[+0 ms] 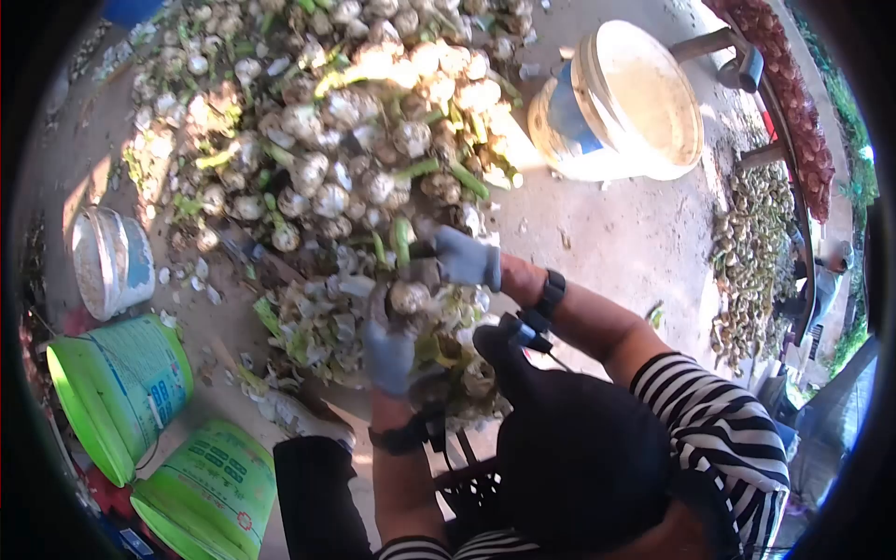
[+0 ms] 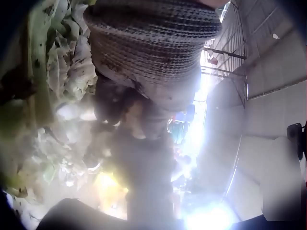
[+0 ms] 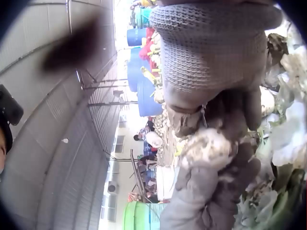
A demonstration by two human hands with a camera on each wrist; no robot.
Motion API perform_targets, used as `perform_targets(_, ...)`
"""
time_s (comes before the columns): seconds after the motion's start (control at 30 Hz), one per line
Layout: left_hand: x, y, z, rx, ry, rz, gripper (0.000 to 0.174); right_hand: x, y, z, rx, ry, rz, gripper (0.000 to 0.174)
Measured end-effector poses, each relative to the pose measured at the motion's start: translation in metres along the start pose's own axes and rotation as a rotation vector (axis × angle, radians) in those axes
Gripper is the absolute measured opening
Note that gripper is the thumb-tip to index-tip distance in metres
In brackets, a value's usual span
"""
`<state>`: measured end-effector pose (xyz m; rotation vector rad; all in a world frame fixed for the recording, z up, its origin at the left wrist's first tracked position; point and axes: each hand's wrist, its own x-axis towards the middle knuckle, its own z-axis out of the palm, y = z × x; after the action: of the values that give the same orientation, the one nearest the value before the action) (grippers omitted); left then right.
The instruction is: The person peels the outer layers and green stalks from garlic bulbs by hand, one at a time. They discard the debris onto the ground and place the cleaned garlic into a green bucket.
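Observation:
My left hand (image 1: pixel 387 355), in a dirty grey knit glove, holds a garlic bulb (image 1: pixel 409 298) from below. A thick green stem (image 1: pixel 401 243) stands up just beyond the bulb in the head view. My right hand (image 1: pixel 467 259), gloved the same way, reaches in from the right with curled fingers gripping the bulb's upper side. The right wrist view shows the pale, soil-marked bulb (image 3: pixel 208 148) between both gloves, partly covered by fingers. Glare and the glove (image 2: pixel 153 52) hide the bulb in the left wrist view. Peeled leaves and husks (image 1: pixel 327 322) lie beneath the hands.
A large pile of garlic bulbs (image 1: pixel 327 140) spreads beyond the hands. A white bucket (image 1: pixel 583 112) stands at upper right, a smaller white bucket (image 1: pixel 112 261) at left. Two green buckets (image 1: pixel 121 392) are at lower left. More garlic (image 1: pixel 756 252) lies at far right.

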<state>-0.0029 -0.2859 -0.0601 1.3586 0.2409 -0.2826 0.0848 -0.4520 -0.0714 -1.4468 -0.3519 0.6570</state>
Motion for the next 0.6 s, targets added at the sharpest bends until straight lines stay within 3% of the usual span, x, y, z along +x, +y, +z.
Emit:
perform_targets(0.1,-0.005,0.008,-0.012,-0.027,-0.034,-0.011,0.064,0.0,-0.011,-0.005,-0.106,-0.097,-0.051,0.025)
perform_targets(0.17,-0.008,0.021,-0.005,-0.037,-0.025,0.041,0.063,-0.003,-0.026,-0.001,-0.032,-0.078,0.09,0.023)
perform_targets(0.23,-0.007,0.037,0.006,-0.05,-0.02,0.071,0.063,-0.004,-0.012,0.004,0.122,-0.016,0.069,0.024)
perform_targets(0.33,-0.01,0.033,0.016,-0.514,0.144,0.199,0.051,-0.009,-0.016,0.022,0.235,0.051,-0.04,0.027)
perform_targets(0.37,-0.005,0.024,0.01,-0.509,0.147,0.2,0.051,-0.01,-0.01,0.025,0.235,0.081,-0.092,0.027)
perform_targets(0.43,0.0,0.015,-0.003,-0.974,0.152,-0.292,0.051,-0.008,-0.014,0.019,0.106,0.023,-0.012,0.026)
perform_targets(0.5,-0.003,0.021,0.004,-0.938,0.053,-0.251,0.047,-0.008,0.003,0.011,0.002,0.087,-0.149,0.033)
perform_targets(0.53,-0.001,0.02,0.014,-0.652,0.224,-0.066,0.044,-0.007,0.003,0.009,-0.038,0.044,-0.051,0.031)
perform_targets(0.57,-0.003,0.018,0.023,-0.35,0.387,0.097,0.042,0.0,0.008,0.009,-0.37,-0.013,-0.294,0.028)
perform_targets(0.6,-0.004,0.022,0.018,-0.394,0.328,0.031,0.039,-0.007,0.014,0.005,-0.491,-0.056,-0.14,0.025)
